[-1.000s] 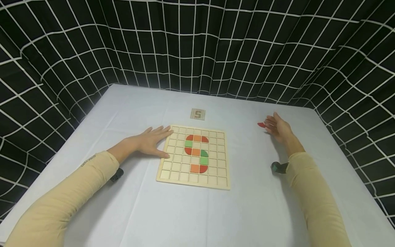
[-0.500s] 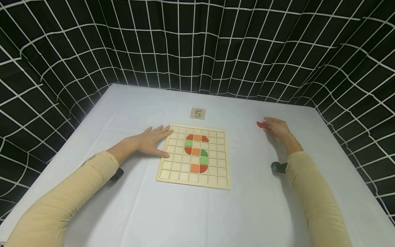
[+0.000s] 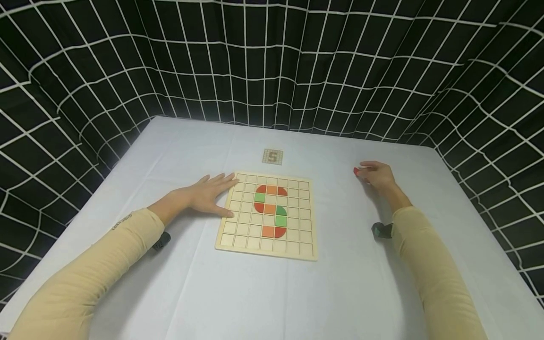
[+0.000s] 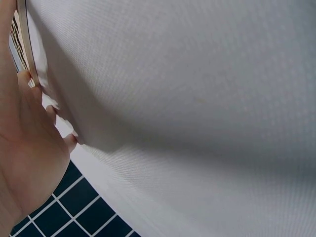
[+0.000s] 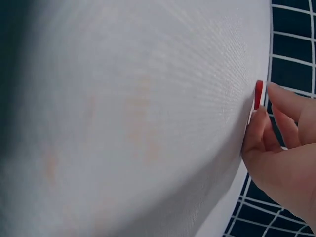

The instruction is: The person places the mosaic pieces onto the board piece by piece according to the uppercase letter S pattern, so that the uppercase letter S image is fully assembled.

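Note:
At the right of the table, my right hand (image 3: 377, 175) holds a small red piece (image 3: 356, 172) at its fingertips. In the right wrist view that red piece (image 5: 258, 95) stands out as a thin sliver beside the curled fingers. My left hand (image 3: 206, 194) lies spread, its fingers and thumb on the left edge of a wooden grid board (image 3: 299, 236). On the board, red quarter-circle, orange square and green pieces form a curved figure, with a darker green quarter-circle (image 3: 281, 211) at its right. In the left wrist view, my left hand (image 4: 34, 148) shows from the side.
A small card (image 3: 272, 157) with an S-like figure lies behind the board. The white-covered table (image 3: 255, 302) is ringed by a dark curtain (image 3: 272, 61) with white grid lines. Dark devices sit under both wrists, one (image 3: 381, 230) near the right sleeve.
My right hand has turned, moved slightly left and closed its fingertips on the red piece, which now shows less of its face. The left hand and the board have stayed put.

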The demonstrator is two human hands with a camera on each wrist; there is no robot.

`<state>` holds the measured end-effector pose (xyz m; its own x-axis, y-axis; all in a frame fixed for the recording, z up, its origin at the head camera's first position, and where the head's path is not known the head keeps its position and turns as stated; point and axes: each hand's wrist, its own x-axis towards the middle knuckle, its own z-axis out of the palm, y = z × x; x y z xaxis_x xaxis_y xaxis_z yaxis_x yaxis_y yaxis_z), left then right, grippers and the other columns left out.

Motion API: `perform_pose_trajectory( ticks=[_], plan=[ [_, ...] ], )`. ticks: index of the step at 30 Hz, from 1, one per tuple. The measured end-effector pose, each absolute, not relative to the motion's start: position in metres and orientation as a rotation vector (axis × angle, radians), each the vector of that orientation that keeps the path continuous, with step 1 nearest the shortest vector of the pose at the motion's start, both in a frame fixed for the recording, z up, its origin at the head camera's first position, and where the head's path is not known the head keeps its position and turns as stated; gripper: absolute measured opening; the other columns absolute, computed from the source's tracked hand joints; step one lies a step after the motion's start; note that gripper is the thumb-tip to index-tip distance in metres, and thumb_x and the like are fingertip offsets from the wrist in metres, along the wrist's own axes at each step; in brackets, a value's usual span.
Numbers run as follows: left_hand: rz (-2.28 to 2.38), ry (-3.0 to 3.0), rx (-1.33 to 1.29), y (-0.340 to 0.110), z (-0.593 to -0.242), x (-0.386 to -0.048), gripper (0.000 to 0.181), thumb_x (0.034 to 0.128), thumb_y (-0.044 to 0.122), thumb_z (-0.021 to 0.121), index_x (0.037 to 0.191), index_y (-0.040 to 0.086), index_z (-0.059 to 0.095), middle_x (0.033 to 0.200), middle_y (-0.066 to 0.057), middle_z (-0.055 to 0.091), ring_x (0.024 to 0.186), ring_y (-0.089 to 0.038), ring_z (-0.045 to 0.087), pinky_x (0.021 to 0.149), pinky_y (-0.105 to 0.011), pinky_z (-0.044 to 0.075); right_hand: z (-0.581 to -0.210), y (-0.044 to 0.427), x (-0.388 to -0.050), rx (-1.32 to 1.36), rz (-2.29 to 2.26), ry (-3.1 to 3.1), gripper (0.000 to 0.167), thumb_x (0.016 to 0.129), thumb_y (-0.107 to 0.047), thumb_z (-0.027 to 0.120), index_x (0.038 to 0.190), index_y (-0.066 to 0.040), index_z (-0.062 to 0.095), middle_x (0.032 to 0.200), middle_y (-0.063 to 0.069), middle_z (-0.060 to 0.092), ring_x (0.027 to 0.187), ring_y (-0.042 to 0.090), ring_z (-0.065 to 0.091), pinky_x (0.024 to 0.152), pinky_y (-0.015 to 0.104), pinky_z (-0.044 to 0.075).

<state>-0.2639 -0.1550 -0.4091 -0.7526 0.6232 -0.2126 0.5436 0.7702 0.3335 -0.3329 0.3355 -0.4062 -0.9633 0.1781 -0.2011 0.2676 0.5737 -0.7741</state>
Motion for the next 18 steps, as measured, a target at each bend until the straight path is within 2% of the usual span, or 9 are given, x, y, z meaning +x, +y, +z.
perform_pose_trajectory(
  ticks=[4, 7, 14, 18],
  plan=[
    [0.346, 2.656, 0.888, -0.1551, -0.4103, -0.2647, 0.104, 0.0786, 0.071, 0.057, 0.154, 0.014, 0.014, 0.159, -0.007, 0.002, 0.143, -0.034, 0.002, 0.11, -0.06, -0.001, -0.4053, 0.3322, -0.3331, 0.359, -1.308, 2.73, 0.047, 0.094, -0.01, 0.059, 0.139, 0.0, 0.046, 0.133, 0.024, 0.049, 0.104, 0.027, 0.05, 0.067, 0.018, 0.042],
    [0.323, 2.652, 0.868, -0.155, -0.4112, -0.2657, 0.104, 0.0784, 0.073, 0.056, 0.155, 0.017, 0.012, 0.159, -0.005, 0.0, 0.144, -0.031, 0.001, 0.111, -0.058, -0.001, -0.4042, 0.3308, -0.3333, 0.322, -1.279, 2.748, 0.047, 0.093, -0.008, 0.06, 0.138, 0.001, 0.047, 0.132, 0.025, 0.049, 0.101, 0.026, 0.05, 0.067, 0.017, 0.043],
    [0.333, 2.65, 0.879, -0.1552, -0.4118, -0.2665, 0.104, 0.0788, 0.072, 0.056, 0.155, 0.017, 0.012, 0.159, -0.004, 0.0, 0.143, -0.031, 0.001, 0.111, -0.058, -0.001, -0.4033, 0.3293, -0.3353, 0.253, -1.198, 2.77, 0.044, 0.095, -0.016, 0.06, 0.134, 0.003, 0.051, 0.132, 0.025, 0.05, 0.106, 0.03, 0.049, 0.084, 0.032, 0.047],
    [0.344, 2.652, 0.889, -0.1554, -0.4108, -0.2654, 0.104, 0.079, 0.071, 0.057, 0.154, 0.015, 0.013, 0.159, -0.007, 0.001, 0.143, -0.033, 0.002, 0.11, -0.059, -0.001, -0.4012, 0.3266, -0.3358, 0.18, -1.069, 2.837, 0.041, 0.096, -0.018, 0.058, 0.129, 0.006, 0.054, 0.131, 0.027, 0.051, 0.117, 0.037, 0.048, 0.095, 0.044, 0.044]
  ],
)
